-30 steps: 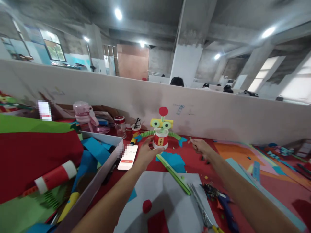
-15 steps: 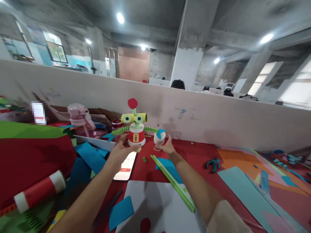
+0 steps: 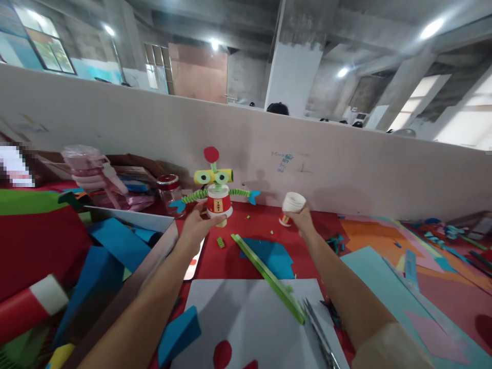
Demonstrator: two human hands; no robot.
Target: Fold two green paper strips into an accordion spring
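Note:
My left hand (image 3: 197, 221) is closed round the lower side of a paper-cup figure (image 3: 220, 206). This figure stands upright, with a red and white cup body, green folded-paper arms ending in blue pieces, a yellow tube head with two round eyes, and a red disc on top. In my right hand (image 3: 303, 221) is a stack of white paper cups (image 3: 294, 201), tilted a little, with some red showing near its lower end. The fingers on the far side of both things are partly hidden.
Green paper strips (image 3: 265, 274) cross a blue sheet (image 3: 271, 257) and a white board (image 3: 246, 318). Scissors (image 3: 321, 335) lie at the board's right. A box of paper scraps (image 3: 169, 238) and a pink bottle (image 3: 90, 169) are left; coloured sheets (image 3: 376, 271) lie right.
My right hand has moved right with the stack of paper cups, away from the figure's arm. My left hand stays on the figure. The view has shifted, and scissors now show.

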